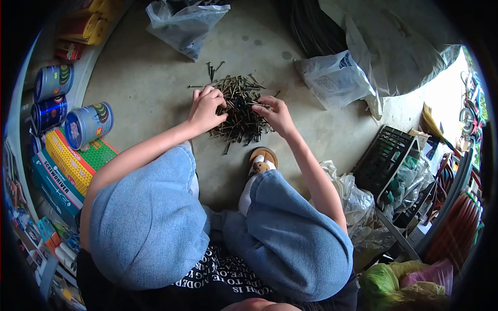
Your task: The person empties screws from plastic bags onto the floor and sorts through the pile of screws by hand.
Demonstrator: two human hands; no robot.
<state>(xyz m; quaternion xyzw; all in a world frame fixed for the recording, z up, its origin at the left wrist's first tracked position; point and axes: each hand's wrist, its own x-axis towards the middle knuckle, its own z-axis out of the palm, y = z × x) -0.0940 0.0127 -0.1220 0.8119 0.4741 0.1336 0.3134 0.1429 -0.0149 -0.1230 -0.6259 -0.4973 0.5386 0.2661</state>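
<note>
A loose pile of long, thin metal screws or nails (241, 85) lies on the concrete floor in front of me; their exact kind is too small to tell. My left hand (208, 110) rests at the pile's left edge, its fingers bent and the thumb held apart from them. Nothing shows in its grasp. On the right side of the pile, my right hand (276, 115) pinches what looks like one thin screw or nail between thumb and forefinger. A few stray pieces lie around the pile's border.
A plastic bag (188, 26) lies beyond the pile, another bag (337, 78) to its right. Blue tins (89, 124) and a screwdriver box (57, 179) stand at left. At right are a black crate (386, 160) and crumpled plastic (350, 199). My sandalled foot (263, 158) is near the pile.
</note>
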